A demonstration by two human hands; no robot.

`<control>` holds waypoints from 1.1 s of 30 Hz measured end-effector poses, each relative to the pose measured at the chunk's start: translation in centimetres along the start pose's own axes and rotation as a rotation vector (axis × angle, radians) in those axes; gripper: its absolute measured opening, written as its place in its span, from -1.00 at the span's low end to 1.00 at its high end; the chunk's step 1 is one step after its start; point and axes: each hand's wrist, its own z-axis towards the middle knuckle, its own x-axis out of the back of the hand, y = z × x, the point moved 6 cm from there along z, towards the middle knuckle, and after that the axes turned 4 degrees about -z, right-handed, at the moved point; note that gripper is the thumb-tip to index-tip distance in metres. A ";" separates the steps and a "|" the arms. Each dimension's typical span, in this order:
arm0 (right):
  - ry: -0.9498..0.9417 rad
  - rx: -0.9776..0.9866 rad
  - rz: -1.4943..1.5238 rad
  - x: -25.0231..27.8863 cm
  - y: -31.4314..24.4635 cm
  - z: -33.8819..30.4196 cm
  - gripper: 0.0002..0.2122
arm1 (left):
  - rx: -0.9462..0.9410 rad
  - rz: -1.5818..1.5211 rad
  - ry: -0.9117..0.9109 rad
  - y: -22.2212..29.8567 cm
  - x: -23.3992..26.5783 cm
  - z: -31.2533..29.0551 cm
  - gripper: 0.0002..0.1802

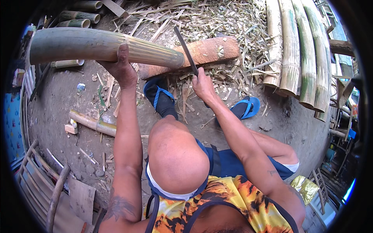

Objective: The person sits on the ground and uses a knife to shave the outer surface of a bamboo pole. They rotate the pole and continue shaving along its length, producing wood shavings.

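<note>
A thick green-brown bamboo pole (85, 46) lies across the upper left, its shaved, ridged end reaching toward the middle. My left hand (121, 70) grips it from the near side, thumb up against the bamboo and fingers hidden beneath. The closed fingers of my right hand (203, 86) hold a long, narrow dark machete (184, 46), its blade pointing up and slightly left. In this view the blade passes just beside the pole's right end; I cannot tell whether they touch. Below that end is a rough reddish wooden block (219, 49), with small chips on it.
Shavings (233, 23) cover the ground beyond the block. Several long bamboo poles (289, 54) lie at the right, and shorter bamboo pieces (79, 16) at the far left. A thin bamboo length (93, 123) rests left of my left forearm. A slatted wooden frame (54, 198) stands lower left.
</note>
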 end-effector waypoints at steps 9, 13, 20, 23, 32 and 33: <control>0.372 0.393 0.223 5.2 -6.0 -0.4 -0.83 | -0.043 0.024 0.039 0.3 -0.7 -0.3 0.13; -0.091 -0.118 -0.111 1.0 -2.0 2.1 -0.82 | -0.049 0.083 0.041 0.0 -0.4 0.0 0.11; 0.252 0.369 0.208 4.8 -5.5 0.7 -0.85 | 0.008 0.057 -0.002 -1.4 1.3 0.3 0.00; 0.354 0.386 0.227 5.0 -5.6 0.1 -0.85 | 0.015 0.032 -0.031 -2.0 1.6 0.1 -0.03; 0.071 0.132 0.020 3.6 -2.5 1.6 -0.83 | 0.029 -0.043 -0.079 -2.2 1.2 0.2 -0.06; 0.131 0.197 0.086 4.4 -3.2 1.3 -0.83 | 0.056 -0.070 -0.088 -2.4 1.3 0.0 -0.06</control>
